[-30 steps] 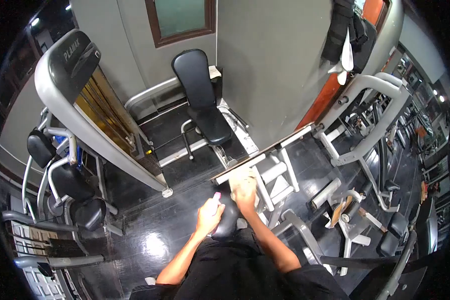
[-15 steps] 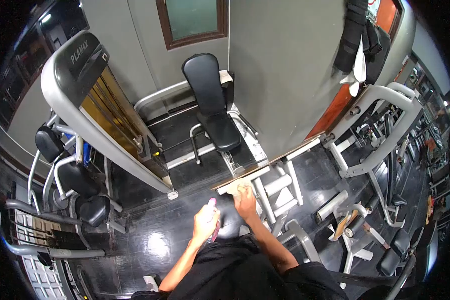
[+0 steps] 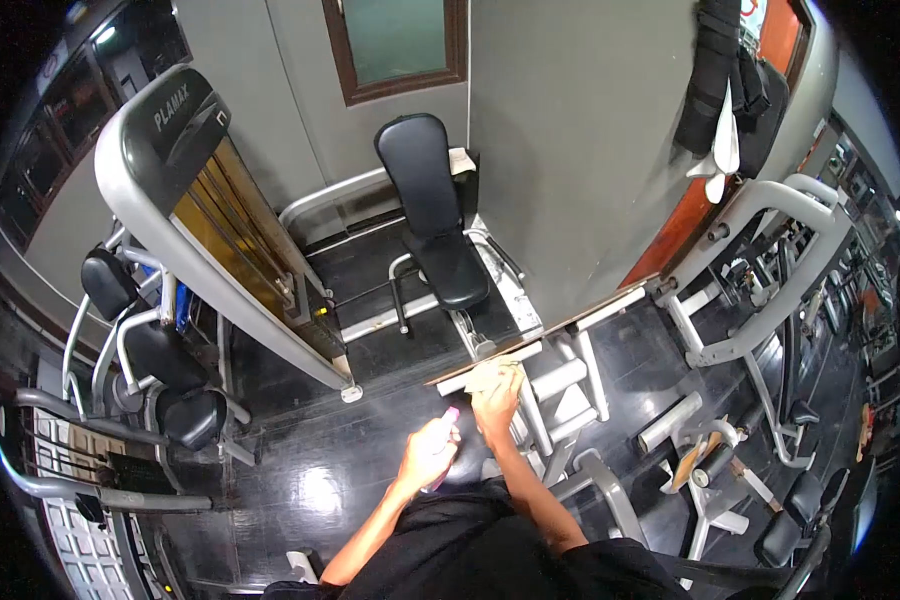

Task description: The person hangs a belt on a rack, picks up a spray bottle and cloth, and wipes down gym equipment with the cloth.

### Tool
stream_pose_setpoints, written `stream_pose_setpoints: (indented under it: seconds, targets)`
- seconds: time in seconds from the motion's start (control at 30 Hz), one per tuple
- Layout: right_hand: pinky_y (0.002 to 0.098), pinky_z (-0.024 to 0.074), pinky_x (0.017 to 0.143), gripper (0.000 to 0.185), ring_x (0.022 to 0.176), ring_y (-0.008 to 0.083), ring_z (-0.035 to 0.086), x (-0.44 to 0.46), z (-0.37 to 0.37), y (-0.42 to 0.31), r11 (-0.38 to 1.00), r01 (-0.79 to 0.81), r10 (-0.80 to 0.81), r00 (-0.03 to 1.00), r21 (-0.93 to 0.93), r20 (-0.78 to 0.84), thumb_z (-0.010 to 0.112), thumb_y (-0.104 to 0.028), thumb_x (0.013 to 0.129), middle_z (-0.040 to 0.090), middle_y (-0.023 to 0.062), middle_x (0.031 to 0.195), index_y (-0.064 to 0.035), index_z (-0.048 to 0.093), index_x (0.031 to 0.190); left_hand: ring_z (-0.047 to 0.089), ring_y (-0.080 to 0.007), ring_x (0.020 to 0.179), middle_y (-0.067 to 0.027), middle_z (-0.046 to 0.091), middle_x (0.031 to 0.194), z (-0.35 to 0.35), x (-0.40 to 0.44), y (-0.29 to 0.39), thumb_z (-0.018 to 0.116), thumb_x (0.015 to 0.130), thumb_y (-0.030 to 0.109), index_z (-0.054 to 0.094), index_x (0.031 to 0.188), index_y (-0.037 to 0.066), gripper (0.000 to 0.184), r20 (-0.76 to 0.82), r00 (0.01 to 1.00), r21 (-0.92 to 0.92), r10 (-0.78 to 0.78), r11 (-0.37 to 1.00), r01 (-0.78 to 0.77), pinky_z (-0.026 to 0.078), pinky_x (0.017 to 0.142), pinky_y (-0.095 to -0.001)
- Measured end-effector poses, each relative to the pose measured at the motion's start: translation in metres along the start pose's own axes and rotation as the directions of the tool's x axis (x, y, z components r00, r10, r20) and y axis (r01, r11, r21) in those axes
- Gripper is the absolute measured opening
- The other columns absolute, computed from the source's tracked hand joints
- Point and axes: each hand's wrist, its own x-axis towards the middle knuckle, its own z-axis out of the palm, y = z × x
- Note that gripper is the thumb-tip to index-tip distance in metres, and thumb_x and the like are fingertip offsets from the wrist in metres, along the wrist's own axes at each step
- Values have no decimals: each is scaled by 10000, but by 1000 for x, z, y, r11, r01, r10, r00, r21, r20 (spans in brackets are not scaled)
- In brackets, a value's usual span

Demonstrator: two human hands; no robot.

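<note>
My left hand point(image 3: 428, 456) is wrapped around a spray bottle with a pink tip point(image 3: 451, 414), held upright just below the machine's frame. Most of the bottle is hidden by the fingers. A pale cloth point(image 3: 485, 377) is bunched under my right hand point(image 3: 497, 398), whose fingers are closed on it. The cloth presses against the near end of a white-tubed machine frame point(image 3: 558, 378) with a thin brown board edge point(image 3: 580, 318) along its far side.
Beyond the frame stands a black padded seat point(image 3: 450, 270) next to a grey weight-stack tower point(image 3: 170, 180). Another machine frame point(image 3: 760, 290) is at the right, with a low bench frame point(image 3: 705, 465) nearer. Black seat pads point(image 3: 190, 418) are at the left. Dark flooring point(image 3: 290, 500) shines below.
My right hand and the cloth have shifted slightly right along the frame's end. My left hand with the spray bottle has moved right too. The view has shifted a little.
</note>
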Motion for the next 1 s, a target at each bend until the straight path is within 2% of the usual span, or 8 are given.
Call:
stream_pose_setpoints:
  seconds: [0.1, 0.17, 0.27, 0.47, 0.67, 0.8, 0.87, 1.0]
  targets:
    - [470, 448, 802, 362, 972, 405, 530, -1, 0, 2, 997, 73, -71, 993, -16, 98, 654, -134, 746, 484, 187, 1072, -32, 491, 1053, 618, -147, 756, -49, 625, 841, 3, -7, -9, 564, 773, 15, 582, 1110, 30, 338, -6, 1000, 7, 2, 1000, -2, 499, 694, -271]
    - [472, 452, 791, 342, 964, 402, 536, 2, -5, 4, 992, 124, -120, 979, -14, 165, 650, -138, 747, 492, 177, 1064, -48, 498, 1040, 614, -130, 737, -38, 627, 829, 6, -8, -8, 557, 776, 8, 584, 1055, 18, 280, 87, 965, -163, -248, 952, 259, 499, 665, -264]
    - [468, 454, 773, 296, 957, 394, 541, 6, -19, 11, 977, 211, -200, 922, 2, 332, 629, -155, 765, 503, 164, 1061, -56, 504, 1014, 602, -99, 676, -38, 622, 816, 15, -5, -2, 544, 779, -3, 584, 993, 16, 219, 59, 991, -115, -120, 985, 126, 492, 612, -256]
    - [447, 425, 811, 298, 913, 380, 519, 38, -24, 34, 980, -196, 197, 978, 19, -68, 603, -236, 829, 488, 177, 979, -32, 487, 1014, 584, -98, 608, -48, 619, 806, 18, -4, 9, 522, 768, -29, 574, 966, 3, 207, 50, 989, -193, -143, 970, 150, 487, 581, -250]
    - [433, 455, 768, 248, 890, 379, 540, 2, 0, 5, 958, 216, -242, 962, 186, 130, 601, -188, 820, 519, 181, 981, -35, 531, 1002, 611, -117, 661, -66, 628, 820, 19, -3, 6, 522, 762, -29, 575, 986, -10, 231, -70, 994, -201, -79, 978, 64, 501, 608, -264]
    - [428, 459, 753, 246, 894, 343, 552, 14, -22, 28, 995, 102, -94, 949, -9, 300, 645, -160, 745, 526, 142, 983, -58, 523, 932, 619, -123, 711, -75, 632, 837, 24, 3, -7, 529, 758, -23, 580, 1008, -5, 256, -86, 993, -173, -76, 983, 60, 505, 624, -267]
    - [421, 435, 769, 259, 868, 356, 534, 26, -26, 36, 990, 29, -30, 1000, 139, 6, 657, -179, 745, 510, 152, 931, -48, 512, 915, 616, -124, 736, -74, 632, 855, 25, 5, -9, 536, 754, -20, 583, 1078, 7, 328, -103, 994, -141, -46, 990, 31, 504, 642, -261]
    - [435, 425, 747, 227, 828, 372, 517, 41, -22, 40, 988, -93, 101, 993, 126, -55, 640, -186, 793, 499, 169, 881, -35, 501, 889, 611, -122, 728, -68, 632, 869, 25, 4, -2, 542, 758, -17, 560, 1177, 27, 422, -135, 987, -148, -88, 987, 67, 504, 651, -258]
